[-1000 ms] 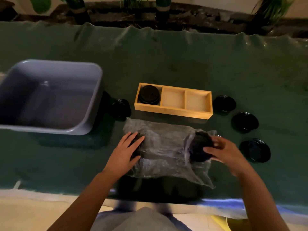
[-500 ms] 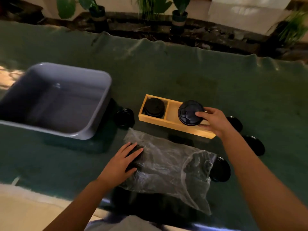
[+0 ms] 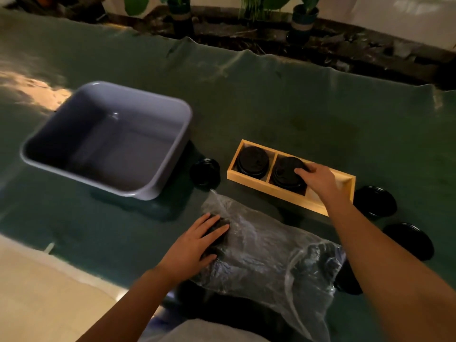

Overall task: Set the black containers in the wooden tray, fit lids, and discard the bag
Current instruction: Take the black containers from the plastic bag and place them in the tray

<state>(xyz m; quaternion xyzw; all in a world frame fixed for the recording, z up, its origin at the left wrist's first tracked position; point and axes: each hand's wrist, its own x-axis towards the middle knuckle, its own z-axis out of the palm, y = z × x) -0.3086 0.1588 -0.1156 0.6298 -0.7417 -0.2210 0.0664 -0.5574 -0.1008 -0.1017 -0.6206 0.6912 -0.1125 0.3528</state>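
A wooden tray (image 3: 249, 178) with three compartments lies on the green cloth. One black container (image 3: 253, 162) sits in its left compartment. A second black container (image 3: 286, 172) sits in the middle compartment, with my right hand (image 3: 318, 180) gripping its right side. The right compartment is mostly hidden by my hand. A clear plastic bag (image 3: 266, 253) lies in front of the tray. My left hand (image 3: 197, 243) presses on the bag's left end, over a dark object inside. Black lids lie loose: one (image 3: 206, 172) left of the tray, two (image 3: 375, 201) (image 3: 408, 240) to its right.
A grey plastic tub (image 3: 108, 139) stands at the left. Another black piece (image 3: 349, 282) shows at the bag's open right end. Potted plants (image 3: 181, 13) line the far edge of the table. The table's near edge runs along the bottom left.
My right hand drew a black container out of the bag, carried it to the tray and lowered it into the middle compartment. My left hand stayed on the bag.
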